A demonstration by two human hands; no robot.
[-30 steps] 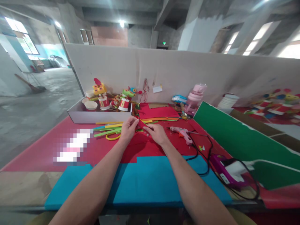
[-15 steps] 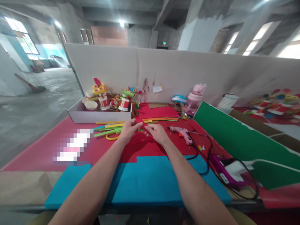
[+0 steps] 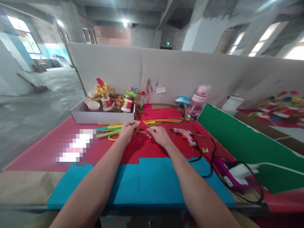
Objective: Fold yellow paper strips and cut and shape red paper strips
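Between my hands is a small piece of red paper (image 3: 143, 125), raised a little above the red table cover. My left hand (image 3: 128, 130) pinches its left end with thumb and forefinger. Its right end is gripped by my right hand (image 3: 159, 134), the thumb on top and the other fingers curled below. Colored paper strips (image 3: 114, 131), green, yellow and blue, lie behind and left of my left hand. A yellow-handled tool, perhaps scissors (image 3: 112, 137), rests among them. To the right of my right hand lies a pink glue gun (image 3: 186, 134).
A white box (image 3: 102, 118) at the back left holds paper cups and colorful figures. Blue sheets (image 3: 152, 180) cover the front edge. On the right stand a green panel (image 3: 237, 145) and a purple power strip (image 3: 229, 177) with cables. A pink bottle (image 3: 199, 98) stands behind.
My left hand has shifted slightly left along the red paper, so more of it shows between my hands. The right hand keeps its grip. The view has moved slightly.
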